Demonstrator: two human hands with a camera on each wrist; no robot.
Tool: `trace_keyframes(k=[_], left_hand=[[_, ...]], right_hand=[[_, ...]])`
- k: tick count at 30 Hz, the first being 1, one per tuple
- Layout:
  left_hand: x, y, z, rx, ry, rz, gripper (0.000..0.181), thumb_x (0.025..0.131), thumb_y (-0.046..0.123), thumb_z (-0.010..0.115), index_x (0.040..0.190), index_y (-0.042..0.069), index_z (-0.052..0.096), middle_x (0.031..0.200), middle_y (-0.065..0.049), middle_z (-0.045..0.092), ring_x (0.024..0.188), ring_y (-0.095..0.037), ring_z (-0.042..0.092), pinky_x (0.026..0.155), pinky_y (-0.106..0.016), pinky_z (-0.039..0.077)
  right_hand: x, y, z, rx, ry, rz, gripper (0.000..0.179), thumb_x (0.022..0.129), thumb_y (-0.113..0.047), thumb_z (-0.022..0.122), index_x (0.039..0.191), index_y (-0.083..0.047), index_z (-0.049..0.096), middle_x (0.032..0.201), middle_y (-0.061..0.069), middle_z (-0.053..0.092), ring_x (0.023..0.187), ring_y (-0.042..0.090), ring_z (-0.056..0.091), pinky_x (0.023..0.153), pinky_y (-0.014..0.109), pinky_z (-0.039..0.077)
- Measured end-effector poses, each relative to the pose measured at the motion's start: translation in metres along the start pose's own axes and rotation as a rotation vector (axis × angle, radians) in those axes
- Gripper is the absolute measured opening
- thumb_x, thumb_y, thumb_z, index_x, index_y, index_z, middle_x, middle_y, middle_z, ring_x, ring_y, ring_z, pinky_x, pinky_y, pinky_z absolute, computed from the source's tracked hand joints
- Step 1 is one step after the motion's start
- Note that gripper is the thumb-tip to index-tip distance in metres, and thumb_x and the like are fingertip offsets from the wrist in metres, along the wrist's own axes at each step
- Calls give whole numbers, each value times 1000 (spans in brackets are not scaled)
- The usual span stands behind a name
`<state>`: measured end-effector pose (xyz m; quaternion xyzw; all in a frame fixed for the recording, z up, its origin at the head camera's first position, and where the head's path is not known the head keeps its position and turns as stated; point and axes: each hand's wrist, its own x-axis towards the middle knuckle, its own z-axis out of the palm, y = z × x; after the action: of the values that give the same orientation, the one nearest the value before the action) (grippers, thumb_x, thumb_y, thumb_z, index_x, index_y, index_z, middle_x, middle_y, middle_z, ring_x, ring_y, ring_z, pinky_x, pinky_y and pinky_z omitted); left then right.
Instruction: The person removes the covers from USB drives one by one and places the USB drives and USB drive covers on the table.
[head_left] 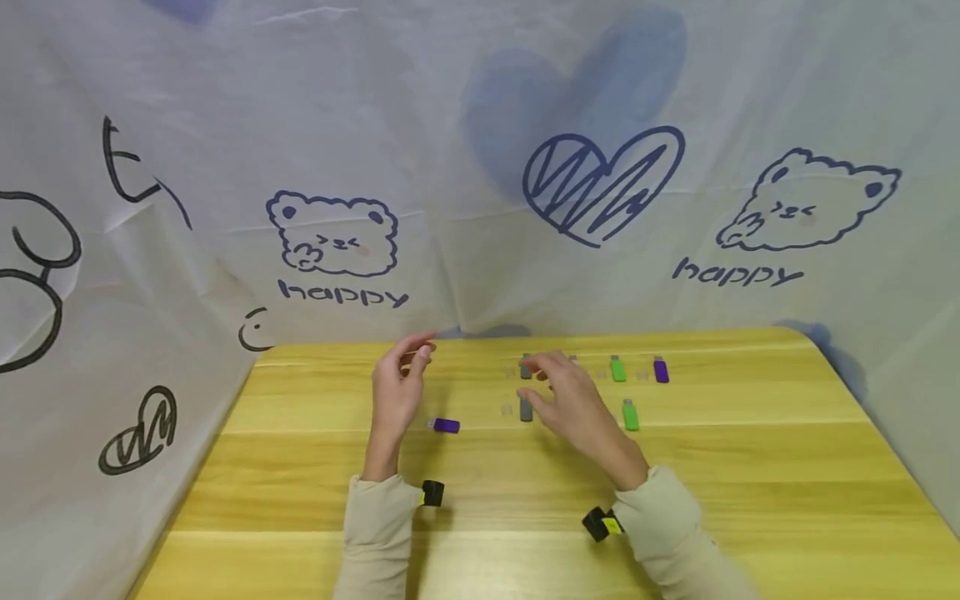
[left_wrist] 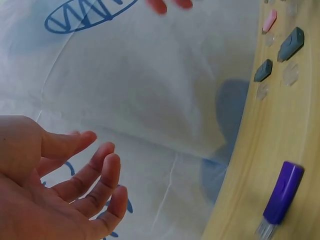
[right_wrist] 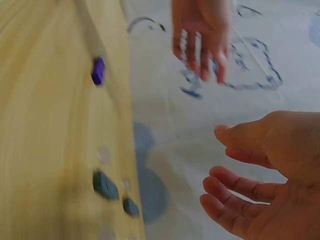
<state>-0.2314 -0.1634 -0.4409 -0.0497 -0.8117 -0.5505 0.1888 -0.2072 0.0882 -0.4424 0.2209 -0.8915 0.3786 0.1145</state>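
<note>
In the head view my left hand [head_left: 396, 392] hovers over the table with loosely bent fingers and nothing in them. Closest to it, a purple USB stick [head_left: 447, 426] lies on its own, its metal plug pointing left. My right hand [head_left: 576, 407] is also raised and holds nothing, thumb and fingers apart. Beside its fingertips are a grey USB stick [head_left: 526, 408] and, farther back, another grey stick [head_left: 525, 367]. A pink stick [left_wrist: 270, 21] shows in the left wrist view. Part of the group is hidden behind the right hand.
Right of that hand lie two green USB sticks, one behind [head_left: 617, 368] and one in front [head_left: 631, 415], plus a second purple stick [head_left: 661, 370]. Small clear caps [head_left: 506, 410] lie beside several sticks. A white cloth [head_left: 465, 283] with drawings hangs behind the wooden table [head_left: 510, 500].
</note>
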Motion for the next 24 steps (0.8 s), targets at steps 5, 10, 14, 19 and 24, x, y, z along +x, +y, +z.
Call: trace_keyframes(k=[5, 10, 14, 19, 24], left_hand=[[0, -2, -17, 55, -69, -63, 26, 106, 12, 59, 127, 3, 70, 120, -16, 70, 109, -31, 64, 86, -41, 52], [1, -8, -37, 103, -118, -137, 28, 105, 13, 60, 131, 4, 68, 127, -16, 67, 116, -33, 61, 93, -48, 52], [2, -10, -44, 109, -105, -149, 28, 106, 13, 59, 131, 3, 68, 128, -18, 66, 117, -34, 61, 95, -49, 51], [2, -11, -46, 101, -103, -161, 29, 106, 14, 58, 131, 4, 67, 128, -18, 66, 118, -34, 61, 95, -48, 51], [2, -9, -47, 95, -89, -158, 28, 106, 14, 59, 130, 3, 68, 129, -18, 66, 118, -33, 61, 96, -49, 51]], right_hand=[[17, -19, 32, -17, -122, -5, 35, 96, -14, 75, 129, -8, 66, 122, 9, 63, 109, 28, 63, 88, 41, 56], [32, -33, 67, -79, -252, -11, 37, 98, -18, 74, 132, -7, 64, 125, 12, 62, 115, 31, 60, 95, 44, 53], [41, -40, 89, -113, -337, -9, 36, 98, -17, 72, 131, -4, 65, 123, 14, 62, 114, 31, 60, 95, 43, 53], [48, -41, 109, -196, -388, -9, 31, 97, -18, 73, 123, -2, 70, 114, 12, 65, 105, 28, 62, 90, 39, 54], [50, -40, 119, -256, -430, 0, 16, 96, -13, 72, 108, -2, 73, 99, 9, 65, 87, 23, 61, 76, 33, 54]])
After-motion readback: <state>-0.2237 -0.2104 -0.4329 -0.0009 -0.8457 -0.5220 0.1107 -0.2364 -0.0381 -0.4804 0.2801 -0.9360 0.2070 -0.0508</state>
